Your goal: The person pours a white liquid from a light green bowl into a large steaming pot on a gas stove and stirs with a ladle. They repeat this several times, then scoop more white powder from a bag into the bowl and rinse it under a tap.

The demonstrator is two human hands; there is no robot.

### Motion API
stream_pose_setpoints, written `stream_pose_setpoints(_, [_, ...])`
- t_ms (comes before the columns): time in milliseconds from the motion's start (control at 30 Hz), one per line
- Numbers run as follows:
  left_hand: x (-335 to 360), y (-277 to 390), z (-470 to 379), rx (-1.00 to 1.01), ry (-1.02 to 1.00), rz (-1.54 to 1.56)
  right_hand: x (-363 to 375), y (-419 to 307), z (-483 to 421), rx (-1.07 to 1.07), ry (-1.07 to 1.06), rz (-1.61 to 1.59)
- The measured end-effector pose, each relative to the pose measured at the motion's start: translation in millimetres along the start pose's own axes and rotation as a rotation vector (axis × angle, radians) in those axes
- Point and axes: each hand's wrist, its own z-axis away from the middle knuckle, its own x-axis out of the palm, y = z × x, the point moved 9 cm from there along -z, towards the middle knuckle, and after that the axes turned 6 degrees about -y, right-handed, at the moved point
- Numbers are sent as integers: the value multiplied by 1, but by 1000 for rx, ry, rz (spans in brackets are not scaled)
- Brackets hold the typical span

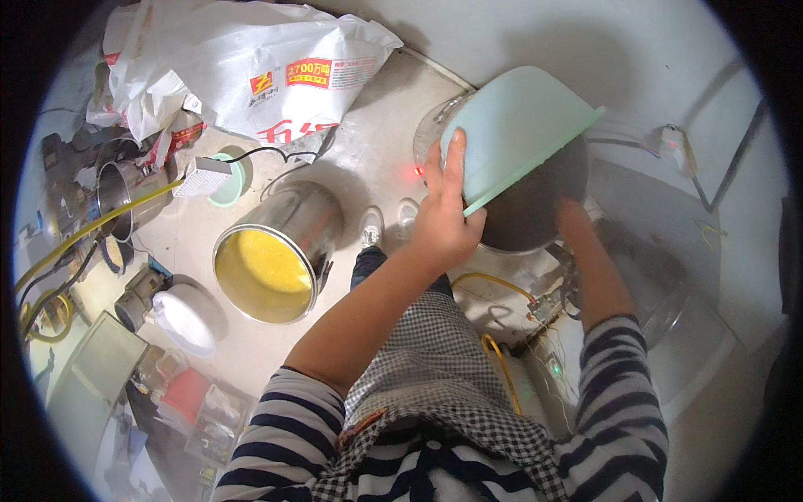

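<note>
My left hand (448, 219) grips a pale green plastic basin (521, 125) at its lower left corner, fingers spread on the outside and thumb at the rim. Tipped on its side, the basin hangs over the mouth of a large round metal pot (527, 213), whose inside looks dark. My right hand (572, 219) is blurred at the right side of that mouth. Its fingers are lost in the dark, so what they touch is hidden. Left of my legs stands a tall stainless steel bucket (307, 219) with yellow liquid (270, 260) in it.
A white woven sack (251, 69) lies at the upper left. Near it are a small green bowl (227, 182) and another metal pot (122, 194). A yellow hose (94, 226) crosses the left side. A white tub (185, 320) stands lower left. Cables and a power socket (676, 150) are at right.
</note>
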Motion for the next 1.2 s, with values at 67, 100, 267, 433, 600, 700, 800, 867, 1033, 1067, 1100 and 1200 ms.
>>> stream_pose_setpoints(67, [-1,0,-1,12,23,3,-7,-40,-25,-40,-54,-22])
stream_pose_setpoints(100, [-1,1,-1,20,27,6,-16,-63,-30,-36,0,-85])
stream_pose_setpoints(267, [-17,-3,-5,57,164,104,-2,-135,-3,-65,-283,-418])
stream_pose_setpoints(433, [-32,-64,18,-416,189,896,14,-135,51,-225,-336,-335])
stream_pose_setpoints(600, [-94,-81,70,-441,309,1001,48,-99,74,-187,-377,-338])
stream_pose_setpoints(700, [-127,-89,108,-495,368,1015,59,-84,82,-85,-291,-450])
stream_pose_setpoints(800, [-149,-87,146,-504,435,1010,62,-79,85,13,-217,-487])
stream_pose_setpoints(867, [-159,-92,169,-571,473,990,66,-79,84,79,-231,-537])
stream_pose_setpoints(1033, [-164,-100,200,-569,535,1001,41,-76,52,61,-41,-486])
stream_pose_setpoints(1067, [-162,-101,202,-572,539,1001,34,-71,40,73,4,-488])
stream_pose_setpoints(1100, [-160,-101,204,-576,542,1001,25,-68,29,72,56,-459])
stream_pose_setpoints(1200, [-153,-100,205,-602,522,1039,9,-52,-10,156,22,-343])
